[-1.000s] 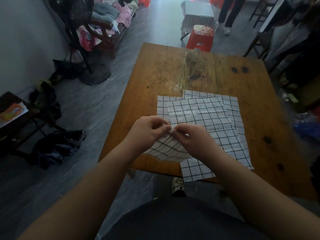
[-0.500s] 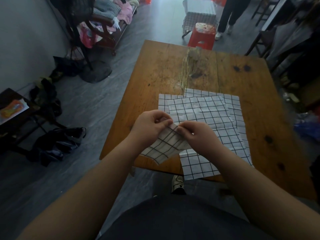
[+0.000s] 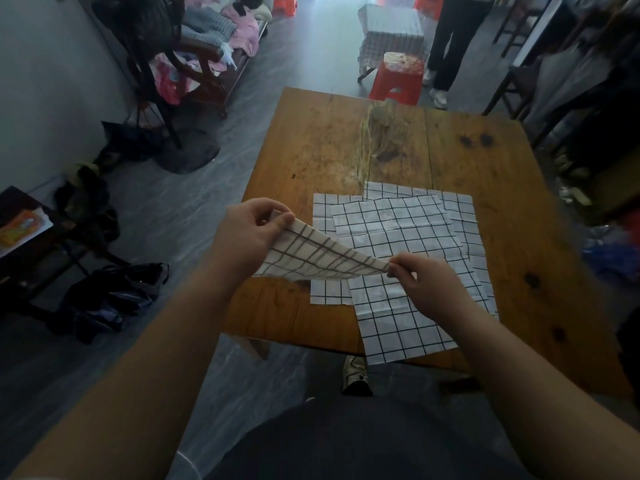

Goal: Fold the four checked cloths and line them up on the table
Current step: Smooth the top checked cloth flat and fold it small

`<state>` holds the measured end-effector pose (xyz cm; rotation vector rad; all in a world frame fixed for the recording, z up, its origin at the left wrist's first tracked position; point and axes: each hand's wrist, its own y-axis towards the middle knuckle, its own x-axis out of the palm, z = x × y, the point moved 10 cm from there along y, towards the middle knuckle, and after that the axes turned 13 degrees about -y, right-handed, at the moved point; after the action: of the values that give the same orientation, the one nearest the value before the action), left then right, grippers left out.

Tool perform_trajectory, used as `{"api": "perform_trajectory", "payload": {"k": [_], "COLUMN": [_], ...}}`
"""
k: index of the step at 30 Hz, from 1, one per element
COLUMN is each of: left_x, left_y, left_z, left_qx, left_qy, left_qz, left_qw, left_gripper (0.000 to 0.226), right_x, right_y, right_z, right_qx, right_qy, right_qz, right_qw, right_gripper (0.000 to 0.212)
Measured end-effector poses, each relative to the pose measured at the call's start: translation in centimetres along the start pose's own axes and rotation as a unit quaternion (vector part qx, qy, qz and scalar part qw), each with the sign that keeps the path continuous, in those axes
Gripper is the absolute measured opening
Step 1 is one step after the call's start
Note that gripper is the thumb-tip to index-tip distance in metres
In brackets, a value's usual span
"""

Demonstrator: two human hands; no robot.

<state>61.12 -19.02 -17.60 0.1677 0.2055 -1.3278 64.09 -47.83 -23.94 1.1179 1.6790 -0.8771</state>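
Your two hands have pulled apart since half a second ago. Back then they were bunched up together over the near side of the worktop (image 3: 311, 150), and now the held cloth (image 3: 311, 259) is stretched out between them.

Your left hand (image 3: 254, 233) pinches one corner between thumb and fingertips, with the other fingers curled in. Your right hand (image 3: 424, 284) pinches the opposite end the same way, lower down and closer to you. So the cloth runs as a slanted band from the left hand down to the right hand, lifted clear of the wood, and its loose edge sags a bit below the line between them.

The rest of the checked cloths are unfolded, lying flat in a sloppy overlapping pile (image 3: 391, 237). It looks like three, though the layers make that hard to count. The pile sits just beyond your right hand and runs on under your right wrist, down to the near edge of the worktop. One sheet pokes out towards the left hand, partly hidden behind the held cloth, and another sticks out past the right hand on the far side.

Way beyond both hands, past the far edge, there's a red stool (image 3: 398, 77) with a person (image 3: 450, 46) standing next to it.
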Motion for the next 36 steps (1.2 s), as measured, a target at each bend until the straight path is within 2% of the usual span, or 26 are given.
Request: {"api": "perform_trajectory", "payload": {"k": [3,6,9,13,19,26,32,36], "left_x": [2.2,4.9,7.0,8.2,7.6,6.9,6.6,7.2], "left_y": [-0.6,-1.2,-1.9,-2.0,-1.9,-2.0,-1.7,-1.9], "left_z": [0.9,1.0,1.4,1.1,-1.9,-4.3,-4.9,-4.8], "left_qx": [0.034,0.038,0.060,0.064,-0.016,-0.049,-0.038,-0.056], "left_qy": [0.044,0.060,0.090,0.084,0.070,0.079,0.111,0.093], "left_qz": [-0.049,-0.108,-0.140,-0.160,-0.210,-0.202,-0.183,-0.217], "left_qw": [0.997,0.992,0.984,0.981,0.975,0.975,0.976,0.970], "left_gripper": [0.006,0.004,0.010,0.008,0.017,0.012,0.015,0.013], "right_x": [0.2,0.1,-0.3,-0.5,-0.5,-0.7,-0.6,-0.9], "right_y": [0.0,-0.1,-0.2,0.0,0.3,0.0,0.4,0.4], "right_z": [-0.4,-2.4,-5.3,-7.0,-4.4,-3.3,-3.0,-3.0], "right_qx": [-0.005,-0.027,-0.071,-0.083,-0.025,0.010,0.015,0.014], "right_qy": [-0.036,-0.009,0.026,0.072,0.119,0.215,0.209,0.186], "right_qz": [-0.006,-0.025,-0.018,-0.015,-0.015,-0.023,-0.031,-0.030], "right_qw": [0.999,0.999,0.997,0.994,0.993,0.976,0.977,0.982], "right_gripper": [0.030,0.046,0.039,0.012,0.017,0.020,0.016,0.017]}}
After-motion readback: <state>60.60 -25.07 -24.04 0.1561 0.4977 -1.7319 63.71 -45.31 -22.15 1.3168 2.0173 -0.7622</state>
